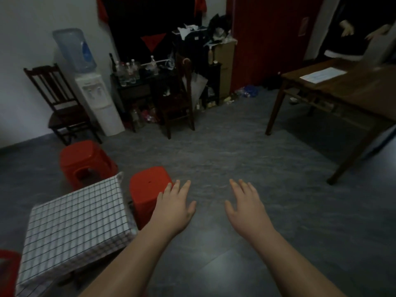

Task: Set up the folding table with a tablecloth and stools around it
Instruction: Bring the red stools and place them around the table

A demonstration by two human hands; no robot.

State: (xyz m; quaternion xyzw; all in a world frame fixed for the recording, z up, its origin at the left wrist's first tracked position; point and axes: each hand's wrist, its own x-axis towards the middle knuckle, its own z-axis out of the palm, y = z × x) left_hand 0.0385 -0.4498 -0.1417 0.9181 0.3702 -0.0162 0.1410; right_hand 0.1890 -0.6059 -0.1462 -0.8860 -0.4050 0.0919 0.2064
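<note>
Hands out flat, nothing held.
Your left hand (174, 207) and right hand (246, 207) hover with fingers straight and spread. The checked tablecloth (75, 228) covers the table at your 8 o'clock. Around the table: near red stool (147, 189) at 2, far red stool (85, 159) at 12, third red stool (8, 266) at 8.

The only camera sat on my head, wide-angle, and looked forward and down across the grey floor (214, 146). My left hand (175, 209) and right hand (246, 207) showed close at the bottom, and the white wall (25, 39) stood far off at the top.
</note>
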